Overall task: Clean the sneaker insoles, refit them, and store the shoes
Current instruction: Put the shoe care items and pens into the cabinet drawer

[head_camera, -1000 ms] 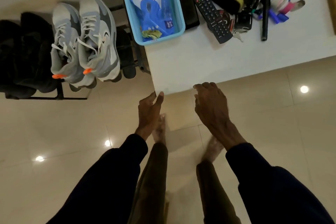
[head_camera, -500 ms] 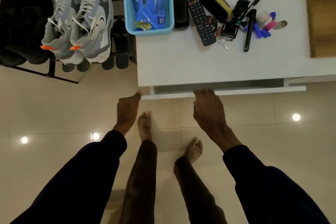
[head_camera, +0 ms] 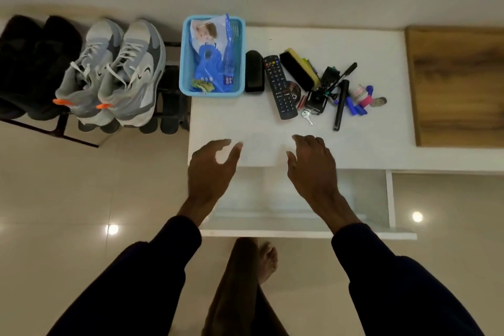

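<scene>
**At the bench's front edge: drawer drawn out, both hands free**

Below the front edge of the bench (head_camera: 259, 123), the drawer (head_camera: 300, 233) now stands well out; half a second ago it showed only a slit. The left hand (head_camera: 212, 169) and right hand (head_camera: 313, 169) have left its front and hover over the bench's front edge, fingers loosely spread, holding nothing. The sneakers (head_camera: 114, 73) sit side by side, laced, on the shoe rack (head_camera: 62, 131) just left of the bench; their insoles are not visible. A blue basket (head_camera: 210, 94) occupies the bench's rear left corner, with a brush (head_camera: 297, 69) further right. Judgement: cleaning has not begun; supplies are probably being sought.
</scene>
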